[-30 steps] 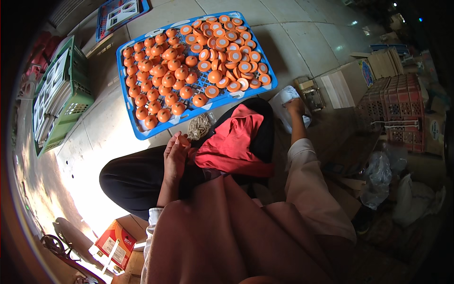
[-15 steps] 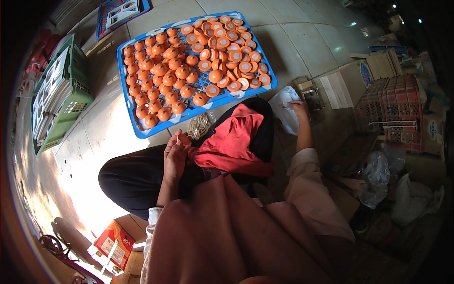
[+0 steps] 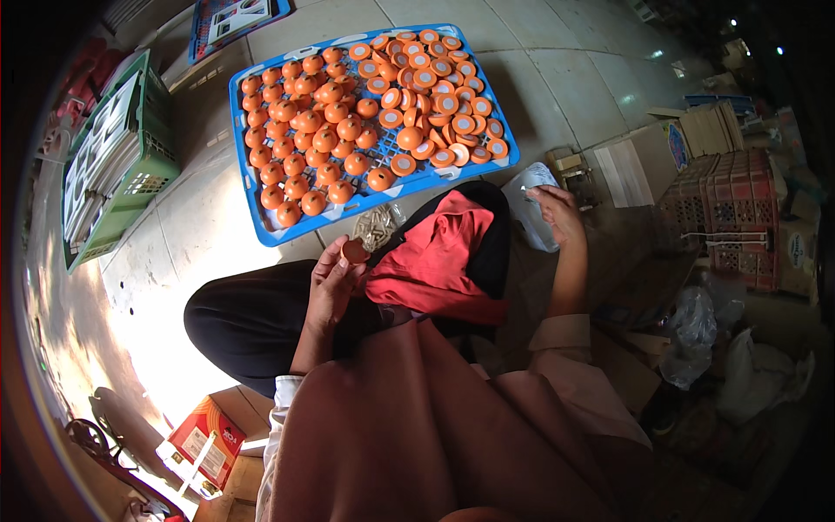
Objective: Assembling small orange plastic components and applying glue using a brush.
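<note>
My left hand [image 3: 333,283] has its fingers clamped on one small orange cap [image 3: 354,251], held over my lap beside the red cloth [image 3: 439,257]. My right hand [image 3: 557,216] reaches right, fingers closed on a clear plastic bag [image 3: 529,202]. The blue tray [image 3: 252,187] on the floor looks nearly full of caps, so I judge most are done. Bare floor lies left of the tray; boxes [image 3: 648,157] crowd the right.

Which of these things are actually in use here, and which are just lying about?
In use:
left hand holding a small orange piece
right hand at a clear bag
blue tray of orange pieces
pile of small pale parts

Lying about:
green crate
red crates
cardboard box
</note>
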Demonstrator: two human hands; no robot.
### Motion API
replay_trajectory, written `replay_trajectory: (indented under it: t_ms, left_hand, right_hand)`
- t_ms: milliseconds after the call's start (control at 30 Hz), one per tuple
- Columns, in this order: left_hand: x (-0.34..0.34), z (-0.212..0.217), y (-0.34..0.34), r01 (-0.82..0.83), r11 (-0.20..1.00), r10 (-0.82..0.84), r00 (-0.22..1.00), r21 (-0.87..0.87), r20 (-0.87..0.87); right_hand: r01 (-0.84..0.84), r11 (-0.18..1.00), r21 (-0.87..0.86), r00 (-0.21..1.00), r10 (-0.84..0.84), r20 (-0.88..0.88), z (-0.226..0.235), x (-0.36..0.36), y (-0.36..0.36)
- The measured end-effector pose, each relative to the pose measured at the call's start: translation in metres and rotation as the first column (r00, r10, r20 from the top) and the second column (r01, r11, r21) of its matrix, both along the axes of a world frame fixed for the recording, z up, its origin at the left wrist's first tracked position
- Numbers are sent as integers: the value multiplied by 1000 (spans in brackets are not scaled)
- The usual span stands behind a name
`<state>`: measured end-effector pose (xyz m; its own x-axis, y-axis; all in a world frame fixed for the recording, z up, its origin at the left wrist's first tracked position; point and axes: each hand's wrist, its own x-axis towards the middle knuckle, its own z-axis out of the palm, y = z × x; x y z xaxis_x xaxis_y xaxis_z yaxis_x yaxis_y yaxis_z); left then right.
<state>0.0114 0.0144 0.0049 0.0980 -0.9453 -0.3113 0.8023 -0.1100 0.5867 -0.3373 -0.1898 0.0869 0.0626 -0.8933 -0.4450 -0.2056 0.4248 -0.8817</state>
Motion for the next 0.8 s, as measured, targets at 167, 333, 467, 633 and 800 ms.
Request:
replay_trajectory:
  t_ms: [167, 333, 467, 633, 800]
  left_hand:
    - [1, 1, 0, 34, 999, -36, 997, -32, -66]
    - [6, 3, 3, 22, 998, -30, 990, -57, -136]
    - [10, 3, 4, 34, 997, -44, 987, -72, -155]
    - [10, 3, 5, 16, 998, -26, 984, -55, -177]
    - [4, 8, 4, 11, 1000, -10, 1000, -14, 23]
  right_hand:
    - [-240, 968, -76, 949, 250, 194, 9, 70, 34]
    - [-328, 931, -161, 830, 366, 421, -8, 156, 80]
    - [-350, 933, -82, 812, 346, 470, -24, 197, 103]
    - [-337, 941, -46, 786, 308, 537, -26, 210, 113]
    - [-322, 946, -45, 809, 300, 505, -23, 202, 108]
